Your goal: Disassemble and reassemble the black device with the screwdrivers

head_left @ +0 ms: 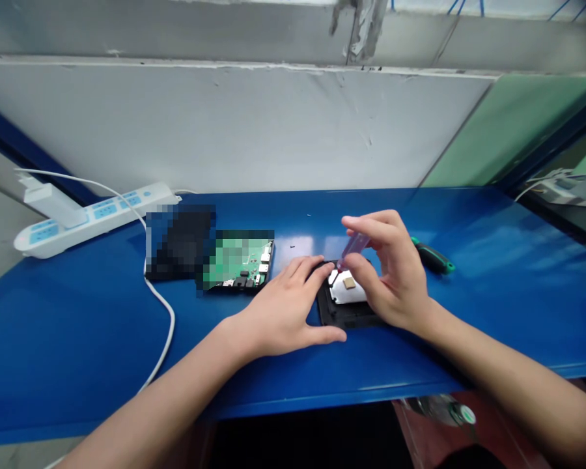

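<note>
A black square housing (344, 312) lies on the blue table (97, 339), with a white plate (346, 291) and a small tan pad (350, 282) inside it. My left hand (286, 306) lies flat and open, fingers spread, pressing on the housing's left edge. My right hand (390, 273) pinches a small translucent pink syringe-like tube (354, 246), tilted, with its tip just above the white plate near the tan pad.
A green circuit board (239, 260) and a blurred black item (180, 242) lie left of the housing. A green-handled screwdriver (432, 255) rests behind my right hand. A tiny screw (292, 247) sits loose. A white power strip (92, 218) with a cable (163, 312) is at the far left.
</note>
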The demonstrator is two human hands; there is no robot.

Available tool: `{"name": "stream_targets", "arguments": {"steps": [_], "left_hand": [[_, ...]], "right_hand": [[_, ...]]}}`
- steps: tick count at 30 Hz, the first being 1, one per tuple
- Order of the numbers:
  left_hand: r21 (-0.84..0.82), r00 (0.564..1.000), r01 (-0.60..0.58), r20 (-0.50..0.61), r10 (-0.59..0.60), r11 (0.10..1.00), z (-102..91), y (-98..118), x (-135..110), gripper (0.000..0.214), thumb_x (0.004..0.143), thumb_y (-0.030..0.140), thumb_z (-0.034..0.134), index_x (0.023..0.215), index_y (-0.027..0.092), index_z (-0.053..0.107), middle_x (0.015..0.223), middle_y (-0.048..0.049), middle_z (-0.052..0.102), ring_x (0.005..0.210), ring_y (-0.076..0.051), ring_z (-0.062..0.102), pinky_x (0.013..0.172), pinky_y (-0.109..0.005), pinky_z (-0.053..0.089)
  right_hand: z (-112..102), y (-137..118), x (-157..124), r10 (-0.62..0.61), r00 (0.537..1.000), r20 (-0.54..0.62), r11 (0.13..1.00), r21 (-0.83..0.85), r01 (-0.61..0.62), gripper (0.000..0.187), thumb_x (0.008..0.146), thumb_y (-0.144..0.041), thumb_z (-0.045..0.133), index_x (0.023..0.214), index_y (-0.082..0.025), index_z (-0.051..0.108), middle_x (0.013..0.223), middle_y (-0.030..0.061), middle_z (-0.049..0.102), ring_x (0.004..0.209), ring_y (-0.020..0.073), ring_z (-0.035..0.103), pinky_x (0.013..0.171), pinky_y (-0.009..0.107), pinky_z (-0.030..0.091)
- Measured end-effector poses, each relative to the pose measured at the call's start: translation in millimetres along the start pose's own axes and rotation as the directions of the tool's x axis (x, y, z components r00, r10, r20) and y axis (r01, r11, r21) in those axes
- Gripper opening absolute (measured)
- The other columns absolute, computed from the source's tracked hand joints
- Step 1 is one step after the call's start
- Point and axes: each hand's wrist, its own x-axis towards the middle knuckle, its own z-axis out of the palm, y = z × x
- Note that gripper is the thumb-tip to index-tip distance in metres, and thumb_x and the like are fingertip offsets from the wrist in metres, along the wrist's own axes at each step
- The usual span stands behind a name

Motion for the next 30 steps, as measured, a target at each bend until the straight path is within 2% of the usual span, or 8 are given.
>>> {"name": "stream_targets", "arguments": {"steps": [5, 9, 15, 19, 22, 26, 30], "left_hand": [[0.003, 1.0, -0.015, -0.018, 0.015, 1.0, 1.5, -1, 0, 0.09, 0.081, 0.069, 0.071, 0.148, 0.018, 0.04, 0.156, -0.0165, 0.041, 0.147, -0.034, 0.034, 0.119, -0.053, 0.037], [0.022, 1.0, -0.011, -0.008, 0.011, 1.0, 1.8, -1, 0, 0.095, 0.081, 0.071, 0.069, 0.151, 0.015, 0.037, 0.157, -0.0181, 0.039, 0.148, -0.035, 0.033, 0.119, -0.054, 0.036], [0.017, 1.0, -0.011, -0.006, 0.011, 1.0, 1.6, -1, 1, 0.094, 0.081, 0.07, 0.07, 0.15, 0.013, 0.039, 0.156, -0.0192, 0.041, 0.147, -0.036, 0.035, 0.119, -0.052, 0.036], [0.007, 1.0, 0.004, 0.0, -0.004, 1.0, -0.1, 0, 0, 0.091, 0.08, 0.068, 0.072, 0.148, 0.017, 0.041, 0.155, -0.0181, 0.042, 0.146, -0.036, 0.035, 0.118, -0.054, 0.038], [-0.007, 1.0, 0.005, 0.007, -0.005, 1.0, -0.8, 1, 0, 0.087, 0.08, 0.066, 0.073, 0.146, 0.019, 0.042, 0.155, -0.0173, 0.042, 0.146, -0.037, 0.035, 0.118, -0.055, 0.038], [-0.021, 1.0, -0.01, -0.019, 0.009, 1.0, 0.4, 0, 0, 0.087, 0.08, 0.067, 0.073, 0.146, 0.02, 0.042, 0.155, -0.0167, 0.042, 0.147, -0.037, 0.034, 0.118, -0.057, 0.037], [-0.016, 0.999, -0.022, -0.031, 0.022, 1.0, 1.8, -1, 0, 0.09, 0.081, 0.069, 0.071, 0.148, 0.018, 0.039, 0.156, -0.017, 0.041, 0.147, -0.035, 0.034, 0.119, -0.055, 0.037]], "right_hand": [[0, 0, -1, 0.042, 0.999, 0.034, 0.993, 0.113, -0.046, 0.052, 0.099, -0.014, 0.048, 0.148, -0.031, 0.047, 0.132, 0.0092, 0.057, 0.106, 0.0214, 0.067, 0.087, 0.045, 0.062], [-1, -2, -1, 0.069, 0.997, 0.045, 0.992, 0.101, -0.073, 0.055, 0.099, -0.011, 0.043, 0.15, -0.03, 0.043, 0.14, 0.0094, 0.058, 0.111, 0.0224, 0.069, 0.09, 0.044, 0.063], [2, -1, -2, 0.049, 0.999, 0.003, 0.998, 0.039, -0.049, 0.06, 0.096, -0.008, 0.054, 0.15, -0.032, 0.043, 0.124, 0.0072, 0.063, 0.096, 0.0186, 0.07, 0.081, 0.039, 0.064], [2, 5, -1, 0.025, 0.997, -0.073, 0.998, -0.055, -0.029, 0.058, 0.089, -0.016, 0.07, 0.141, -0.033, 0.053, 0.101, 0.0032, 0.06, 0.088, 0.0192, 0.064, 0.077, 0.04, 0.061], [1, 7, -2, -0.004, 0.997, -0.074, 0.998, -0.056, 0.0, 0.055, 0.085, -0.022, 0.077, 0.135, -0.033, 0.057, 0.096, 0.0019, 0.058, 0.079, 0.0176, 0.06, 0.069, 0.038, 0.059], [0, 2, -3, 0.037, 0.999, -0.027, 0.999, 0.019, -0.037, 0.046, 0.095, -0.023, 0.062, 0.14, -0.031, 0.054, 0.114, 0.0068, 0.061, 0.092, 0.02, 0.066, 0.077, 0.042, 0.062], [2, -4, -4, 0.09, 0.996, 0.019, 0.992, 0.092, -0.091, 0.051, 0.1, -0.016, 0.048, 0.149, -0.031, 0.044, 0.13, 0.0097, 0.061, 0.1, 0.0209, 0.07, 0.08, 0.042, 0.065]]}}
